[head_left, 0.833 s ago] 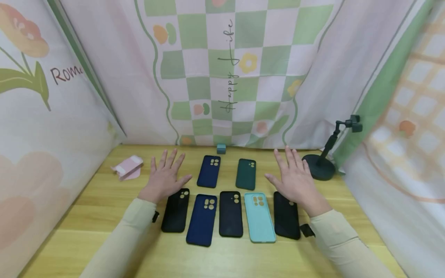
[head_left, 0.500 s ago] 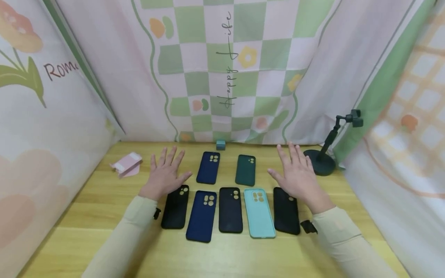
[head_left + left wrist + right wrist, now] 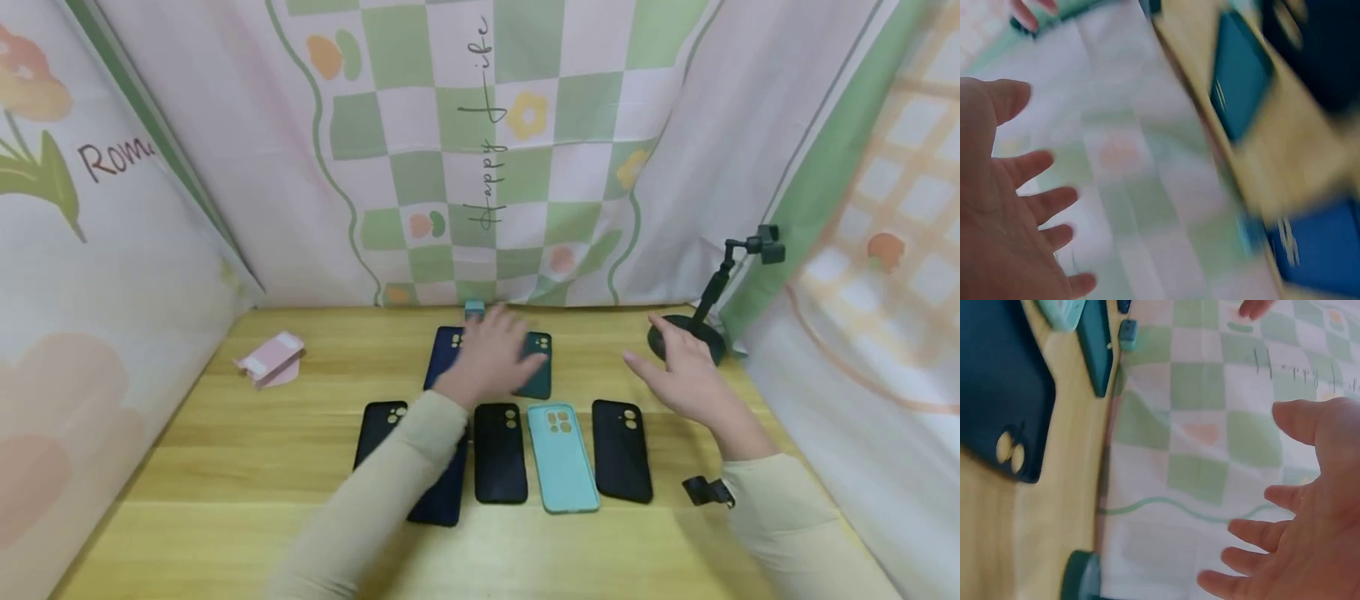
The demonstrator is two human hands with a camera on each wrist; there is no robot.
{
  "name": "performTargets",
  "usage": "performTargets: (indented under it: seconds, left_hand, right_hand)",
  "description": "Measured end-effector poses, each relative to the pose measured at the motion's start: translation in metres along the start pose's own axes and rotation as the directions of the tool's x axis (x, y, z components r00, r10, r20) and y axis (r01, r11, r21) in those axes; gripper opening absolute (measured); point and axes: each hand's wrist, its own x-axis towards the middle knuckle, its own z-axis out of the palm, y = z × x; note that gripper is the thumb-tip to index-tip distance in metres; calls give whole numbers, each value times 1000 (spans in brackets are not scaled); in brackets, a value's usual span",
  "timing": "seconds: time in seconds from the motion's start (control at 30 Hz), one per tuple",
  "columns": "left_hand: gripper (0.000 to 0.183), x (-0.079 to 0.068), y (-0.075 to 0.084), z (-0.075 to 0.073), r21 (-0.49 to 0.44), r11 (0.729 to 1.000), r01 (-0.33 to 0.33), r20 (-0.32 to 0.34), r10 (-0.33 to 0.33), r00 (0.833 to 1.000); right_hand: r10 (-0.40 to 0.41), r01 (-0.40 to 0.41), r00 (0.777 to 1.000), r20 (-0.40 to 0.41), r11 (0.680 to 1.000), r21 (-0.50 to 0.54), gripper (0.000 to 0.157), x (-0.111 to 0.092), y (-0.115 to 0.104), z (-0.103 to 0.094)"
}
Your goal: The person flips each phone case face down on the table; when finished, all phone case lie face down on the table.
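Note:
Several phone cases lie on the wooden table in two rows. My left hand, blurred, is over the back row with fingers spread, overlapping the navy case and the dark green case. Its palm holds nothing in the left wrist view. Below my left forearm, a black case and a larger navy case are partly hidden. Farther right in the front row are another black case, a light blue case and a third black case. My right hand, bare and extended, hovers right of that last one.
A black stand with a round base is at the back right, behind my right hand. The small teal block sits by the back curtain. A folded pink piece lies at the left.
My left hand has swung right, from beside the left end of the rows to over the back cases. My right hand has shifted right, uncovering the rightmost black case. The cases stay put.

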Motion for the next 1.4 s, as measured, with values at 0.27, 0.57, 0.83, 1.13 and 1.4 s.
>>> performTargets:
  seconds: [0.27, 0.57, 0.83, 1.13, 1.4]
  left_hand:
    - [40, 36, 76, 47, -178, 977, -118, 179, 150, 972]
    - [32, 51, 83, 68, -135, 991, -27, 250, 60, 966]
    - [32, 57, 86, 80, -47, 999, -24, 288, 36, 957]
    - [25, 60, 90, 89, -87, 996, -2, 324, 30, 946]
    - [25, 63, 85, 91, -105, 994, 12, 348, 26, 937]
  right_hand:
    - [171, -182, 980, 103, 977, 109, 83, -25, 31, 20]
    - [235, -289, 949, 212, 917, 274, 50, -47, 41, 54]
    - [221, -274, 952, 211, 924, 266, 36, -63, 37, 63]
    - [-10, 13, 982, 186, 1000, -13, 26, -80, -4, 81]
    - [-34, 42, 968, 248, 999, -28, 29, -79, -5, 90]
